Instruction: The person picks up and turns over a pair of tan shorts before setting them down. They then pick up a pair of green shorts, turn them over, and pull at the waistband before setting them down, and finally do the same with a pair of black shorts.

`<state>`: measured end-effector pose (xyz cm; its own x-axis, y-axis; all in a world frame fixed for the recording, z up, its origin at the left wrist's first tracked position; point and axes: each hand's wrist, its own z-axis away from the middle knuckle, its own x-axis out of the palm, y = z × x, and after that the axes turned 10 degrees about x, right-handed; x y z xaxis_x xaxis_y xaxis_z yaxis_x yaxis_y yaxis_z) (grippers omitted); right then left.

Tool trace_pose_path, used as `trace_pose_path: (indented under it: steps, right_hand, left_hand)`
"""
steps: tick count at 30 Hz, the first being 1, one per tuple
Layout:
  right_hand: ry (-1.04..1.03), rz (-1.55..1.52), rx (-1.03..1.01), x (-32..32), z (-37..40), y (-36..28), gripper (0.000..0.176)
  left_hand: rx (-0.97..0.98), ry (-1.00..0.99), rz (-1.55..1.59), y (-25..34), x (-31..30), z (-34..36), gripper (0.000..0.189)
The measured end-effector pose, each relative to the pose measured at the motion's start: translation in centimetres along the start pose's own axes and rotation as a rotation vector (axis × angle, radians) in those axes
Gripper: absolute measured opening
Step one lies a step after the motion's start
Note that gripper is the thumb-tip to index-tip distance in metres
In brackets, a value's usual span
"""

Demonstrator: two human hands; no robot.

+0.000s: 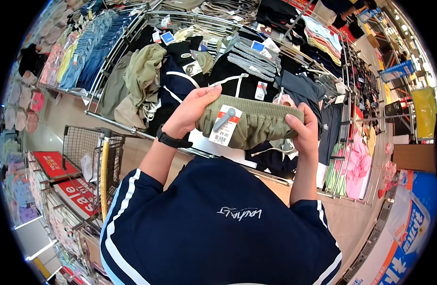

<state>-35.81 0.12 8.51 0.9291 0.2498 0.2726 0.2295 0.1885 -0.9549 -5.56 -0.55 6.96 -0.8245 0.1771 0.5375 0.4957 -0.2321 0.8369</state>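
Olive green elastic-waist pants point(261, 124) are held up in front of me by the gathered waistband. At the left end of the waistband, my left hand point(194, 108) grips it with the thumb on top. The right end is pinched in my right hand point(304, 127), thumb over the front. A white and orange price tag point(224, 126) reading 29.00, with a grey security tag point(224, 119) over it, hangs on the front of the pants. Below and behind lie dark garments with white drawstrings, partly hidden by the pants.
A metal-railed display bin point(109, 118) spreads ahead, piled with folded clothes such as grey ribbed pants point(253, 58) and an olive garment point(143, 66). A shopping cart point(88, 147) with a yellow handle stands at left. Hanging jeans point(92, 52) are farther left; pink clothes point(357, 166) hang right.
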Motion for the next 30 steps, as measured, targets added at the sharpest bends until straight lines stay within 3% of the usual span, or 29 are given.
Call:
trace_pose_path:
  steps: [6, 12, 19, 25, 28, 30]
  right_hand:
    - [0.039, -0.054, 0.027, -0.1, -0.1, 0.3, 0.025]
    - [0.022, -0.06, 0.044, -0.2, -0.1, 0.5, 0.025]
    - [0.018, -0.013, -0.064, 0.7, 0.3, -0.1, 0.028]
    - [-0.046, 0.04, -0.097, -0.6, -0.1, -0.1, 0.032]
    - [0.049, 0.196, -0.245, 0.9, -0.2, -0.7, 0.034]
    - [0.111, 0.293, -0.257, 0.7, -0.4, -0.3, 0.036]
  left_hand:
    - [0.098, -0.161, 0.036, -0.5, -0.7, -0.1, 0.019]
    - [0.146, -0.197, -0.105, -0.3, -0.8, 0.4, 0.018]
    - [0.165, -0.144, -0.381, -0.1, 0.6, 1.1, 0.032]
    - [0.169, -0.127, -0.43, -0.7, -0.3, 0.4, 0.028]
    - [0.725, -0.066, -0.764, -1.1, -0.6, -0.6, 0.03]
    - [0.746, 0.034, -0.793, -1.1, -0.2, -0.4, 0.025]
